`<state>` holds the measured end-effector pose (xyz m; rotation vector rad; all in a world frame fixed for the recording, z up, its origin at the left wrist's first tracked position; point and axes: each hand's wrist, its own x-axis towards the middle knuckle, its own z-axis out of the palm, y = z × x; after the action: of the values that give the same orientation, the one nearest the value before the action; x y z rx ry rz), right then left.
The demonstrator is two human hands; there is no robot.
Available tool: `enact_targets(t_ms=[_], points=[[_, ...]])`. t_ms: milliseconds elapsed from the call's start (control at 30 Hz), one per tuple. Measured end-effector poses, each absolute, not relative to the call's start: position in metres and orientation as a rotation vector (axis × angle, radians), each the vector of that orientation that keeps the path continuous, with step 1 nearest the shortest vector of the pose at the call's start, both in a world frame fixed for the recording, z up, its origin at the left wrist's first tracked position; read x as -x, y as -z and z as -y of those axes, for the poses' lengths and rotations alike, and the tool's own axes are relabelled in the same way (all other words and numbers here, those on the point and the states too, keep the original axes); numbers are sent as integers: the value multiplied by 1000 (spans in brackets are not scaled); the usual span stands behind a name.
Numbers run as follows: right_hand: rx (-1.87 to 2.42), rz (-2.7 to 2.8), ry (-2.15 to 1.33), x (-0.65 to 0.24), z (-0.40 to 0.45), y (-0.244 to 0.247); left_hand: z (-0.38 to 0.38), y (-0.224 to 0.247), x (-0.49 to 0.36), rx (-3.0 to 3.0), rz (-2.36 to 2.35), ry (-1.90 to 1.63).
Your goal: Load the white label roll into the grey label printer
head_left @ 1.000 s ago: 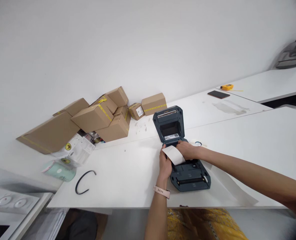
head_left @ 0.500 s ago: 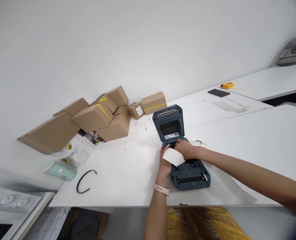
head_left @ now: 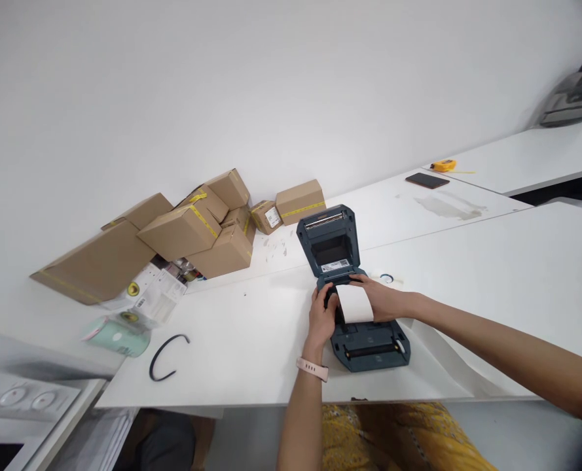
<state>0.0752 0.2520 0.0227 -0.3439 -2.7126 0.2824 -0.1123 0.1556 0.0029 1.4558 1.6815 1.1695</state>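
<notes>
Fingers [head_left: 359,280] half-curled around white roll [head_left: 355,304]

The printer [head_left: 370,350] is matt, dark blue-grey plastic, with a shiny metal strip [head_left: 324,221] in its lid. The roll [head_left: 355,304] between the hands is smooth, matt white paper. The boxes [head_left: 180,230] are dull brown cardboard with yellow tape [head_left: 203,220]. Smooth white laminate, with a soft sheen, covers the tabletop [head_left: 251,347]. The phone [head_left: 427,180] has a smooth dark face; the yellow garment [head_left: 393,435] is patterned cloth.
</notes>
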Motion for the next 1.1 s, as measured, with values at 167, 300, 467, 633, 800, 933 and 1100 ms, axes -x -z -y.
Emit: enact_targets(t_ms=[167,300,467,633,800,933,1100], points=[[302,2799,-449,-95,-225,-39,-155,-5,111,-1500,-1680,-1164],[310,2813,-597,-109,-205,-50,-155,-8,111,-1511,-1698,-1142],[307,2713,-474,-118,-180,-49,-153,-11,109,-1505,-1701,-1125],[337,2691,-484,-129,-151,-30,-150,-20,106,-1490,-1729,-1054],[411,2669,-492,-140,-129,-8,-149,-24,105,-1482,-1738,-999],[459,2628,-362,-135,-121,5,-150,-22,105,-1501,-1744,-1005],[443,2567,-285,-128,-120,6,-152,-21,106,-1517,-1752,-1004]])
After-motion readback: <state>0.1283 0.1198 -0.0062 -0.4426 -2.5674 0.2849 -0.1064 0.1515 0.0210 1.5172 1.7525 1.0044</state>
